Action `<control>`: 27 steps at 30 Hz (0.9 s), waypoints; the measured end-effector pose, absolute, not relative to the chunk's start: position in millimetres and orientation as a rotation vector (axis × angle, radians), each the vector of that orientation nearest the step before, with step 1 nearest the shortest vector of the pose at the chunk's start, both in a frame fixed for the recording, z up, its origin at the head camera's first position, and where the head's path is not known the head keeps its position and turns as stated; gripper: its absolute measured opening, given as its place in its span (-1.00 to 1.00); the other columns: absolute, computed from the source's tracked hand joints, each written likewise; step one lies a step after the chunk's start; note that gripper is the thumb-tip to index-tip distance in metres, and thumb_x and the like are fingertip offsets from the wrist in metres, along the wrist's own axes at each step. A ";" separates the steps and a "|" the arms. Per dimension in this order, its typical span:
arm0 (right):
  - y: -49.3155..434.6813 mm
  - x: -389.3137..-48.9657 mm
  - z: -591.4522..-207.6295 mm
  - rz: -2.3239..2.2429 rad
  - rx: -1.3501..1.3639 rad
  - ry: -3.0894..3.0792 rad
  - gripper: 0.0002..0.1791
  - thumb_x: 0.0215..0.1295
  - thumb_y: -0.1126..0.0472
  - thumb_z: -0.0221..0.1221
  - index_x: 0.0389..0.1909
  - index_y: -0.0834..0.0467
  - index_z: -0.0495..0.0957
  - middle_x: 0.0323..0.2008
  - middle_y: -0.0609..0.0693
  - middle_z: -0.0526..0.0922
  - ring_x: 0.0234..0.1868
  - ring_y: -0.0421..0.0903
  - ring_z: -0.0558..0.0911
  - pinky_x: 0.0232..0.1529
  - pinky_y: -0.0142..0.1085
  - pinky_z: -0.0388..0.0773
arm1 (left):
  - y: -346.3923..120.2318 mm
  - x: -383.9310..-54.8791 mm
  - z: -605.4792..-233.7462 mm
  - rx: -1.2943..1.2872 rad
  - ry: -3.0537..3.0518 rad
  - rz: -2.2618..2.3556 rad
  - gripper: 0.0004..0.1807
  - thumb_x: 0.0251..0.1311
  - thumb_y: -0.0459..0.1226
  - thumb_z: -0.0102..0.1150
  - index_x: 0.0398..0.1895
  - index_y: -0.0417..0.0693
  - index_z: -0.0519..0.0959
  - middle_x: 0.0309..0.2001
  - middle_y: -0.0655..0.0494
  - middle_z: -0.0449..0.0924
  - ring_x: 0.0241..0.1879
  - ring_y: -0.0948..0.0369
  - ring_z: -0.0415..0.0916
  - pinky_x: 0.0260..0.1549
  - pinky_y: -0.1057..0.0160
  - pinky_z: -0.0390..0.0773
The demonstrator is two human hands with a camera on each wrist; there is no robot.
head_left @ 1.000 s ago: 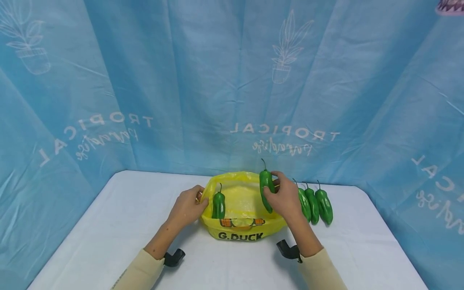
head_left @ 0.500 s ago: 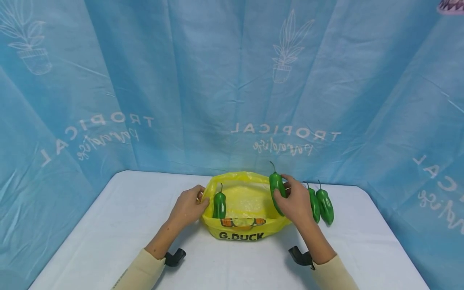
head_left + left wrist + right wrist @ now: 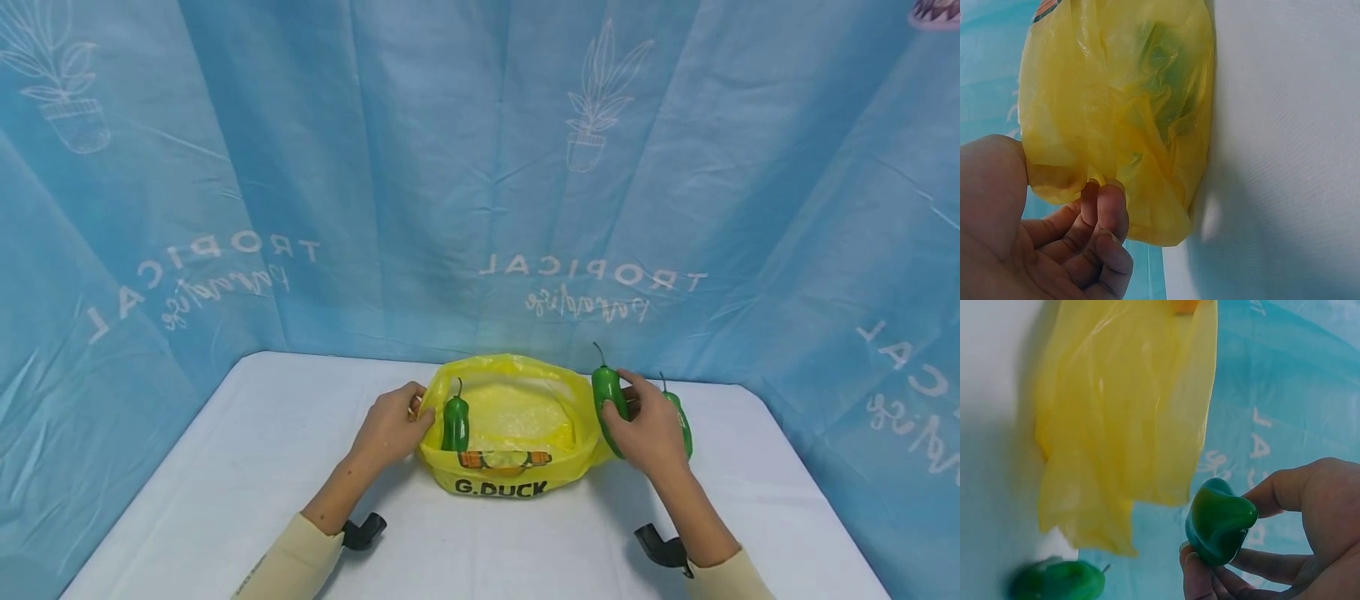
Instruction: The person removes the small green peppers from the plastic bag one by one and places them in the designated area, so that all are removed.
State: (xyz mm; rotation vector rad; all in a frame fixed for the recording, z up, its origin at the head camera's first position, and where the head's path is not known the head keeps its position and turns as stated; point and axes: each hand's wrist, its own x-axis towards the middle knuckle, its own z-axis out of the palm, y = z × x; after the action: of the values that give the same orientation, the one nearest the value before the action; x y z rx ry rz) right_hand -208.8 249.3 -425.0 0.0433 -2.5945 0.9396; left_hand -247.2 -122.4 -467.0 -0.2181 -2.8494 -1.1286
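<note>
A yellow plastic bag (image 3: pixel 573 471) printed "G.DUCK" stands with its mouth spread wide. My left hand (image 3: pixel 393 425) pinches its left rim, thumb inside and fingers outside. One green chili pepper (image 3: pixel 455 423) stands inside near that rim; in the left wrist view its green shows through the bag wall (image 3: pixel 1079 100). Just beyond the bag's right rim, my right hand (image 3: pixel 651 425) holds another green pepper (image 3: pixel 609 387) upright between thumb and fingers, stem up. Its tip end (image 3: pixel 1222 515) faces the right wrist camera. Partly behind the right hand, a further pepper (image 3: pixel 686 425) lies on the table.
A white cloth covers the table (image 3: pixel 480 550). Blue printed curtains (image 3: pixel 420 208) hang close behind it and along both sides. Black wrist mounts (image 3: pixel 363 532) stick out inward from both wrists. In the right wrist view, a pepper (image 3: pixel 1063 579) lies below the bag.
My right hand has carried its pepper rightward from over the bag's mouth to outside the rim, covering more of the peppers on the table. The left hand has stayed at the rim.
</note>
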 end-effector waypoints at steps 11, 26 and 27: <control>274.8 -203.2 -423.6 0.887 0.034 -2.604 -0.41 0.39 0.25 0.25 0.42 0.32 0.49 -0.06 0.31 0.72 -0.14 0.18 0.75 -0.14 0.08 0.73 | -121.8 -247.9 -466.8 -0.207 -2.855 -1.135 -0.61 0.38 -0.23 0.24 0.19 -0.24 0.61 -0.33 0.09 0.57 -0.47 0.19 0.45 -0.51 0.23 0.50; 294.3 -203.9 -424.0 0.876 -0.107 -2.649 -0.38 0.43 0.17 0.25 0.45 0.30 0.44 0.03 0.36 0.69 -0.03 0.25 0.72 -0.12 0.11 0.73 | -121.2 -247.2 -465.6 -0.186 -2.870 -1.130 -0.61 0.39 -0.23 0.24 0.19 -0.23 0.61 -0.31 0.09 0.58 -0.44 0.19 0.47 -0.49 0.25 0.53; 295.2 -204.4 -424.8 0.875 -0.116 -2.650 -0.38 0.43 0.17 0.26 0.45 0.30 0.44 0.04 0.36 0.69 -0.03 0.25 0.72 -0.12 0.11 0.73 | -121.2 -247.4 -465.6 -0.189 -2.869 -1.128 -0.61 0.39 -0.23 0.24 0.19 -0.23 0.61 -0.32 0.08 0.58 -0.44 0.19 0.47 -0.49 0.24 0.53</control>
State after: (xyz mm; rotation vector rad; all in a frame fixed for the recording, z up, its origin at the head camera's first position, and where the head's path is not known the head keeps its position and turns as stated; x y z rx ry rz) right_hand -204.4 295.2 -424.8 -0.1158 -2.6495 0.8752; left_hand -247.4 -121.2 -465.6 -0.1893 -2.8693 -1.1280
